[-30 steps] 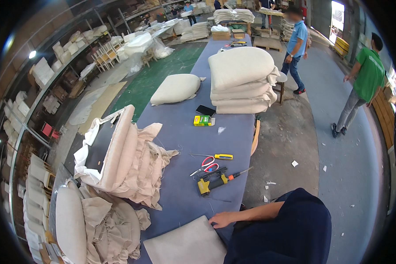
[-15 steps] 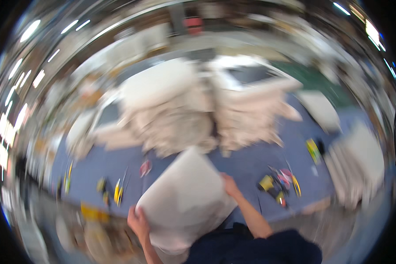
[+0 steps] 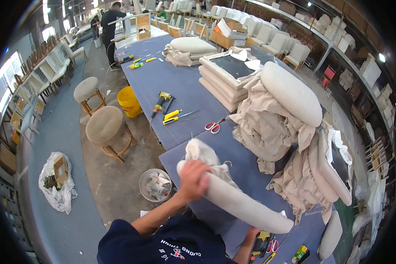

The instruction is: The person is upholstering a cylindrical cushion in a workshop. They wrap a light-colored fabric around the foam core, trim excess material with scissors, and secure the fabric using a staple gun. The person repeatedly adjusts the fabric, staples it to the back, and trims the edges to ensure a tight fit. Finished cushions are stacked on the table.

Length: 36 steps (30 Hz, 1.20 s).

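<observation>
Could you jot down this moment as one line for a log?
left hand: gripping end of beige cushion | right hand: at cushion's lower edge, mostly hidden | cushion: tilted over blue table | red scissors nearby

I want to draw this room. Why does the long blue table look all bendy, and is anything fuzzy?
Head view: the fisheye lens bows the blue table and shelves toward a black round rim; the picture is sharp, with the left hand on the beige cushion clearly outlined; windows at far left glare white.
</observation>
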### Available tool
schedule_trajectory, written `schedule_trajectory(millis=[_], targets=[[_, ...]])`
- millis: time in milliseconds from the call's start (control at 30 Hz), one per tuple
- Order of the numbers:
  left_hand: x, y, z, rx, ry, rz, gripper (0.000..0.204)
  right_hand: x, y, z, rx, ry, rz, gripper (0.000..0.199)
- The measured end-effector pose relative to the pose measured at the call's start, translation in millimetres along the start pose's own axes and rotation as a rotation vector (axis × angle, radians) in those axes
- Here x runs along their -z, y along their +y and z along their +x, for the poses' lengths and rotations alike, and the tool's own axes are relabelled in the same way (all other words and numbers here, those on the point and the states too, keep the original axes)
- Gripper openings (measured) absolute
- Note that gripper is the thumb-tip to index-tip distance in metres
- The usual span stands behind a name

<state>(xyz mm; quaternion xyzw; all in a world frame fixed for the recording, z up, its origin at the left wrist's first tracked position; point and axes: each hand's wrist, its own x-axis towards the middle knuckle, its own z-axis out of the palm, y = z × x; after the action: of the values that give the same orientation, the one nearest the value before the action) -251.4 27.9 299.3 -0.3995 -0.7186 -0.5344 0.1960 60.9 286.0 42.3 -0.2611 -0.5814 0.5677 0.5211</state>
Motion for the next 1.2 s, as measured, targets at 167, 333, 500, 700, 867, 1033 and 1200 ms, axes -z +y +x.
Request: schedule_trajectory(millis=[167,333,500,700,867,1033,1200], targets=[[27,-50,-17,0.235,0.175,-0.157,0.039,-22,4,-10,-0.075,-0.001,-0.099,0.036],[27,-120,-60,0.493,0.348,-0.458,0.044,-70,-48,-2,0.047,0.01,-0.249,0.022],[-29,-218,-140,1.204,0.427,-0.678,0.049,-63,-54,4,-0.141,-0.041,-0.249,0.015],[-33,-183,-134,0.964,0.068,-0.805,0.055,-76,-44,7,-0.319,0.04,-0.001,0.035],[-9,-95,-50,0.338,-0.183,-0.82,0.06,-101,-95,34,-0.277,0.124,-0.189,0.044],[-15,31,56,0.616,0.077,-0.912,0.072,-94,-177,89,-0.174,0.019,-0.122,0.051],[23,84,146,0.341,-0.014,-0.791,0.074,-67,-289,98,0.267,-0.094,0.235,0.068]])
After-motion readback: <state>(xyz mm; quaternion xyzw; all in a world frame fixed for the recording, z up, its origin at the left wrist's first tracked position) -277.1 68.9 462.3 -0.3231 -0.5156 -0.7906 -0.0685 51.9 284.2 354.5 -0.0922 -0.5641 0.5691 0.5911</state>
